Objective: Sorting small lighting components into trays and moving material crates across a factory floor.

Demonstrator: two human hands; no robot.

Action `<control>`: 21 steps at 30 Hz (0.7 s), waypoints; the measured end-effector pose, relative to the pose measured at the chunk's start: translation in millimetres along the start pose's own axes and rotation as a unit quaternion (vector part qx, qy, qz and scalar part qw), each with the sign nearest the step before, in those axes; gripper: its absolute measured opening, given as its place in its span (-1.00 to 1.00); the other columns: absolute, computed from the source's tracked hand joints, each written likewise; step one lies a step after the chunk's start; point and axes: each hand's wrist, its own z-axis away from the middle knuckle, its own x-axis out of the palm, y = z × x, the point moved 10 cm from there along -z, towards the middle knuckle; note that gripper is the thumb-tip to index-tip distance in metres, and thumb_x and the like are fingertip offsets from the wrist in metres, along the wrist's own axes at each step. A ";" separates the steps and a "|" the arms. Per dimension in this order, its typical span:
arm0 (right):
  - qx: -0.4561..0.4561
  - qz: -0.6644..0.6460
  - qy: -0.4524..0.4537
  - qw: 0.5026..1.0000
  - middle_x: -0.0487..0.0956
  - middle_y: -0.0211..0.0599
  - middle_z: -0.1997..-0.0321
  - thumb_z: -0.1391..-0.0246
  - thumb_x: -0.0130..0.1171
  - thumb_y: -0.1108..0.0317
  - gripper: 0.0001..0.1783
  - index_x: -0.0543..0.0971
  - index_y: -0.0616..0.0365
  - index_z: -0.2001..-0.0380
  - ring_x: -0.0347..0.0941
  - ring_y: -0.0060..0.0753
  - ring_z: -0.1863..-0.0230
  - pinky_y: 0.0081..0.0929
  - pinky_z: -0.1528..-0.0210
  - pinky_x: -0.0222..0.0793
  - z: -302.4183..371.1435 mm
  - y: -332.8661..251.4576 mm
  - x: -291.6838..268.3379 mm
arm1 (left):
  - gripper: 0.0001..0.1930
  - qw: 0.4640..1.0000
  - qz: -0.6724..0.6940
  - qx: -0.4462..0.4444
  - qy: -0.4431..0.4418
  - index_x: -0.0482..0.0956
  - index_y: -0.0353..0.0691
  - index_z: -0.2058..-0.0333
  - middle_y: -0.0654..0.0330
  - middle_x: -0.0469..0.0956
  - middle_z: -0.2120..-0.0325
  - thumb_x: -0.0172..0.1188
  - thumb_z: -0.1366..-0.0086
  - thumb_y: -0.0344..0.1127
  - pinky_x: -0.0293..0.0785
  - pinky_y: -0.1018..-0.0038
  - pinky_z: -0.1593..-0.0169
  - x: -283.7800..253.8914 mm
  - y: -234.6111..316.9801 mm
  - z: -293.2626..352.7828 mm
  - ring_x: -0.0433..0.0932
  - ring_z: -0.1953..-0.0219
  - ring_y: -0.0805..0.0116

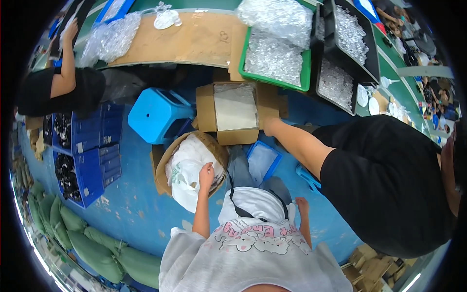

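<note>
My left hand is raised over a white plastic bag, its fingers curled together with nothing visible in them. The bag bulges from an open round-looking cardboard box in front of me, and part of it spills over the near rim. My right hand hangs low beside my right hip, away from any container; its fingers are too small and turned to read. Just ahead stands an open cardboard box with a whitish flat sheet inside. A co-worker's hand touches its right flap.
A blue stool stands left of the boxes. A blue tray lies by my legs. On the bench are a green tray and black bins of clear parts. Blue crates and green sacks line the left. A co-worker leans in at right.
</note>
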 end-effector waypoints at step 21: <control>-0.121 0.030 0.061 0.990 0.41 -0.40 0.68 0.18 -0.08 0.26 -0.80 0.47 0.14 0.58 0.30 -0.55 0.62 -0.60 0.53 0.21 -22.7 -13.2 -7.8 | -0.75 0.985 -0.157 -0.006 -0.072 0.46 -0.26 0.58 -0.01 0.44 0.58 -0.13 0.10 -0.24 0.34 0.37 0.40 56.9 -102.0 -29.3 0.43 0.52 0.14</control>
